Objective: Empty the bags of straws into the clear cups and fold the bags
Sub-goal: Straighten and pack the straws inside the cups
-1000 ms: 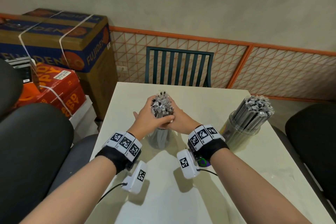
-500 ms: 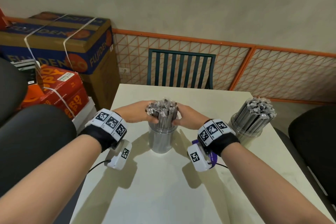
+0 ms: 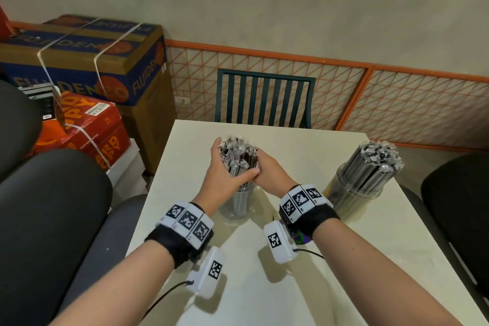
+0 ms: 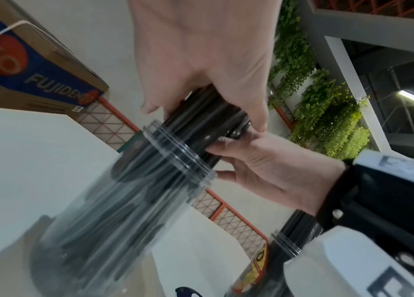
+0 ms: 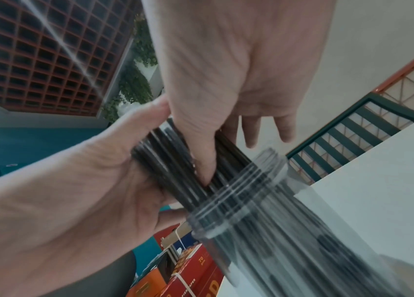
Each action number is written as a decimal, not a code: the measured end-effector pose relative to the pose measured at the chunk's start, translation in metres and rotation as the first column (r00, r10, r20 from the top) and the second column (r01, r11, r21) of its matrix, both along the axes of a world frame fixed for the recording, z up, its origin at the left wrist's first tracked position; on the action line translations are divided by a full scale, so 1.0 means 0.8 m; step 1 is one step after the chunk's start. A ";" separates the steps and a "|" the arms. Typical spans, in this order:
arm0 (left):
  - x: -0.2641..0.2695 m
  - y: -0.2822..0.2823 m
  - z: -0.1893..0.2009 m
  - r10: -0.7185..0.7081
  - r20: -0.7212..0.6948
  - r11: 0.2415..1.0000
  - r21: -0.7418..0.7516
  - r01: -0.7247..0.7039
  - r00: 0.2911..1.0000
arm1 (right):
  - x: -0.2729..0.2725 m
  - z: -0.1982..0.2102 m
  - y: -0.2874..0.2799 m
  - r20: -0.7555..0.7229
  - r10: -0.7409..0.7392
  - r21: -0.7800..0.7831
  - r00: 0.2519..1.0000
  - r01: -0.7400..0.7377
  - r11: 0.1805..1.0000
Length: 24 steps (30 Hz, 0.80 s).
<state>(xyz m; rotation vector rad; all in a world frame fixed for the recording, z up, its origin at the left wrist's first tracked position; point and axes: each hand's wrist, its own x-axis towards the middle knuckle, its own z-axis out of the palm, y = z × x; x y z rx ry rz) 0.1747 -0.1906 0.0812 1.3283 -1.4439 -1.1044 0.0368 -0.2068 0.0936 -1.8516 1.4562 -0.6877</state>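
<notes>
Both hands enclose one bundle of straws point(image 3: 239, 159) above the cup point(image 3: 236, 204) standing mid-worktop point(image 3: 304, 272). The left hand point(image 3: 225, 174) wraps the bundle from the left; its fingers point(image 3: 217, 146) reach up along the far side and its thumb crosses the near side. The right hand point(image 3: 270, 171) wraps the bundle from the right, and its thumb meets the left thumb at the front of the bundle. Both sets of fingers are curled around the straws, grasping them.

The lower ends of the straws sit inside the cup; the wrapped upper ends project above both hands. In the left wrist view, the straws point(image 4: 208, 120) pass down through the ribbed rim of the cup point(image 4: 124, 201), with the left hand point(image 4: 200, 60) above and the right hand point(image 4: 271, 172) gripping just above the rim. In the right wrist view, the right hand point(image 5: 226, 80) presses its thumb along the straws point(image 5: 172, 160), the left hand point(image 5: 94, 180) closes on them from the other side, and the cup point(image 5: 289, 221) appears blurred.

A second cup point(image 3: 354, 190), filled with leaning straws, stands near the right edge of the worktop, well apart from the hands. A green chair point(image 3: 264, 98) stands at the far edge. Strapped boxes point(image 3: 79, 66) are stacked to the left. No bag can be made out in any view.
</notes>
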 end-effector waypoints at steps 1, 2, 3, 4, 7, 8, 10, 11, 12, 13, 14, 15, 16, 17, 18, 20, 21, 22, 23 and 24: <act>-0.004 0.000 0.000 0.019 -0.023 1.000 -0.014 -0.019 1.000 | 0.003 0.000 0.001 0.028 -0.003 0.002 1.000 0.003 1.000; -0.005 -0.002 0.001 0.028 -0.030 0.999 -0.025 -0.029 0.999 | 0.005 0.000 0.001 0.055 0.000 0.012 0.998 0.000 1.000; -0.006 -0.003 0.004 0.034 -0.015 0.999 -0.038 -0.034 0.999 | 0.006 0.001 0.000 0.073 0.009 0.025 0.997 -0.011 1.000; -0.006 -0.005 0.007 0.043 0.020 0.998 -0.054 -0.042 0.999 | 0.005 0.002 0.000 0.077 0.023 0.038 0.997 -0.026 0.999; 0.002 -0.014 0.014 0.070 0.123 0.992 -0.116 -0.055 0.990 | 0.002 0.006 -0.004 0.084 0.052 0.074 0.995 -0.058 0.996; 0.007 -0.019 0.016 0.053 0.131 0.992 -0.123 -0.036 0.990 | 0.001 0.008 -0.007 0.094 0.041 0.073 0.995 -0.048 0.996; 0.017 -0.027 0.026 -0.027 0.138 0.991 -0.126 0.045 0.990 | -0.003 0.018 -0.013 0.095 0.022 0.047 0.995 -0.027 0.999; 0.022 -0.031 0.033 -0.080 0.147 0.987 -0.125 0.099 0.986 | -0.007 0.024 -0.017 0.092 0.026 0.034 0.995 -0.029 0.999; 0.027 -0.035 0.042 -0.138 0.156 0.980 -0.120 0.158 0.978 | -0.010 0.031 -0.021 0.090 0.036 0.026 0.995 -0.038 0.999; 0.032 -0.039 0.051 -0.200 0.162 0.970 -0.110 0.219 0.966 | -0.014 0.038 -0.024 0.082 0.049 0.028 0.995 -0.052 0.998; 0.037 -0.044 0.059 -0.255 0.171 0.958 -0.092 0.273 0.952 | -0.018 0.045 -0.026 0.059 0.071 0.033 0.996 -0.073 0.997; 0.041 -0.048 0.065 -0.302 0.191 0.946 -0.059 0.318 0.934 | -0.020 0.048 -0.028 0.015 0.096 0.042 0.995 -0.097 0.994; 0.044 -0.051 0.068 -0.349 0.221 0.933 -0.012 0.360 0.911 | -0.022 0.049 -0.028 -0.045 0.122 0.057 0.992 -0.119 0.991; 0.045 -0.053 0.068 -0.397 0.262 0.916 0.044 0.399 0.880 | -0.023 0.047 -0.027 -0.112 0.141 0.079 0.984 -0.132 0.988; 0.045 -0.054 0.065 -0.440 0.311 0.897 0.097 0.432 0.843 | -0.024 0.042 -0.025 -0.168 0.155 0.102 0.974 -0.139 0.985; 0.044 -0.053 0.052 -0.473 0.354 0.880 0.147 0.452 0.807 | -0.025 0.030 -0.019 -0.220 0.174 0.139 0.960 -0.145 0.979; 0.044 -0.050 0.044 -0.463 0.323 0.886 0.140 0.443 0.825 | -0.025 0.026 -0.016 -0.224 0.178 0.155 0.958 -0.145 0.977; 0.044 -0.047 0.036 -0.438 0.264 0.899 0.127 0.419 0.859 | -0.026 0.023 -0.013 -0.220 0.181 0.165 0.959 -0.146 0.975; 0.043 -0.043 0.028 -0.407 0.192 0.913 0.117 0.391 0.893 | -0.027 0.022 -0.012 -0.208 0.182 0.177 0.961 -0.147 0.973; 0.042 -0.038 0.021 -0.377 0.132 0.925 0.111 0.364 0.917 | -0.026 0.021 -0.011 -0.188 0.184 0.185 0.965 -0.150 0.971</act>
